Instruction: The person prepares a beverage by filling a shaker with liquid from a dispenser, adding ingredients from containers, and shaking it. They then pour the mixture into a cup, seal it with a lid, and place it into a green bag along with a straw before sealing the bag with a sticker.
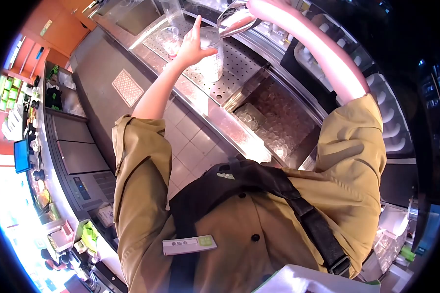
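My left hand is beside a tall clear cup with markings, its fingers stretched out and its thumb across the cup's near side. Whether it touches the cup is hard to tell. The cup stands upright on a perforated metal tray. At the top edge, my right hand, partly cut off, holds a shiny metal pitcher. The pitcher is tilted, its lip at the cup's rim. Left of my left hand is a shorter clear cup, with another clear container behind it.
An ice bin with a clear scoop or container in it lies right of the tray. White-handled containers line the far right. A dark counter with a patterned mat runs along the left, above floor tiles.
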{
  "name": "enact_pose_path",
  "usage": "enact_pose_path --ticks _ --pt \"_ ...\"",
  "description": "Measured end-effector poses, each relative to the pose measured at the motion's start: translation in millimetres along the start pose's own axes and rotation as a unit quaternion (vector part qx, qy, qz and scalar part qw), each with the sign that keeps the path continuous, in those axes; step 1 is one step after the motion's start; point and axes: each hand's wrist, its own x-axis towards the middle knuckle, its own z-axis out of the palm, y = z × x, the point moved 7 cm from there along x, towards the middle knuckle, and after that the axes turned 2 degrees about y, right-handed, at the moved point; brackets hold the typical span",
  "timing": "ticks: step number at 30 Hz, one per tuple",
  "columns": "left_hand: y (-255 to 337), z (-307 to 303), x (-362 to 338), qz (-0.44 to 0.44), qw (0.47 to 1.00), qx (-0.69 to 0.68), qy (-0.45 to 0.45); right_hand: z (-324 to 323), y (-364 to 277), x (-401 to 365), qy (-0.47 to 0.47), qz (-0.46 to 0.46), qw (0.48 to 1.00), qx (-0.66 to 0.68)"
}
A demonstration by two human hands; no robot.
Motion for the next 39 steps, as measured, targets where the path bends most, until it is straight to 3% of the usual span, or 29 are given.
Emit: enact_pose_path --ticks 1,2,4,8,11,14,15,18,20,22,24,25,26,27,29,34,35,37,39 --pt "0.7 -0.3 0.4 -0.011 1.000 0.005 -0.007 3.2 5.9 -2.2 0.012 0.005 1.000 -0.010" --pt "1.7 -0.7 0.8 -0.023 1.000 0.009 -0.014 -13.6 -1.2 -25.1 0.030 -0.051 0.995 0.079" --pt "0.5 1.1 1.5 -0.022 0.999 0.021 -0.013 -11.1 17.6 -60.5 -0.011 0.088 0.996 0.001" --pt "-0.8 -0.9 2.0 -0.026 0.999 0.008 -0.030 60.7 48.2 -144.2 -0.078 0.187 0.977 0.073" --pt "3.5 -6.9 6.2 0.003 0.999 -0.009 -0.047 153.7 23.4 -198.1 -0.243 0.169 0.955 0.016" --pt "-2.0 -7.2 8.9 -0.023 0.998 0.001 -0.062 253.5 -23.7 -239.6 -0.294 0.113 0.948 0.046" --pt "-2.5 -6.3 9.8 -0.031 0.997 -0.004 -0.065 276.3 -39.2 -249.4 -0.250 0.102 0.962 0.036" --pt "3.7 -2.8 5.9 -0.037 0.996 0.040 -0.068 320.7 -66.2 -265.8 -0.313 0.096 0.937 0.123" --pt "9.8 -2.7 2.9 -0.043 0.994 0.083 -0.060 328.4 -72.0 -272.8 -0.347 0.113 0.901 0.234" --pt "8.2 -2.7 -0.8 -0.067 0.995 0.062 -0.024 302.0 -43.4 -259.6 -0.163 0.163 0.933 0.275" --pt "10.8 -3.9 -3.9 -0.103 0.993 0.047 0.013 252.6 21.3 -262.7 0.070 0.277 0.941 0.182" --pt "12.4 -4.6 -5.7 -0.114 0.992 0.044 0.022 248.9 48.6 -278.2 0.062 0.312 0.946 0.061" --pt "13.0 -5.8 -6.6 -0.124 0.991 0.042 0.030 261.4 74.9 -304.1 0.015 0.417 0.909 0.028" --pt "14.6 -7.3 -8.0 -0.132 0.990 0.038 0.040 285.6 89.3 -331.8 -0.035 0.454 0.889 -0.049" --pt "13.1 -17.2 -22.4 -0.178 0.979 -0.003 0.094 302.3 100.8 -348.0 -0.064 0.408 0.908 -0.065" --pt "-10.7 -49.8 -48.6 -0.205 0.956 -0.050 0.202 296.9 78.6 -334.1 -0.238 0.413 0.879 0.021" --pt "-17.5 -58.3 -51.0 -0.199 0.953 -0.065 0.220 290.8 58.6 -331.0 -0.268 0.366 0.891 0.031" --pt "-26.9 -72.0 -55.0 -0.205 0.950 -0.074 0.225 265.4 19.7 -312.7 -0.378 0.354 0.853 0.061" --pt "-41.7 -83.1 -54.8 -0.208 0.946 -0.095 0.228 228.9 -20.9 -250.6 -0.342 0.342 0.855 0.186"
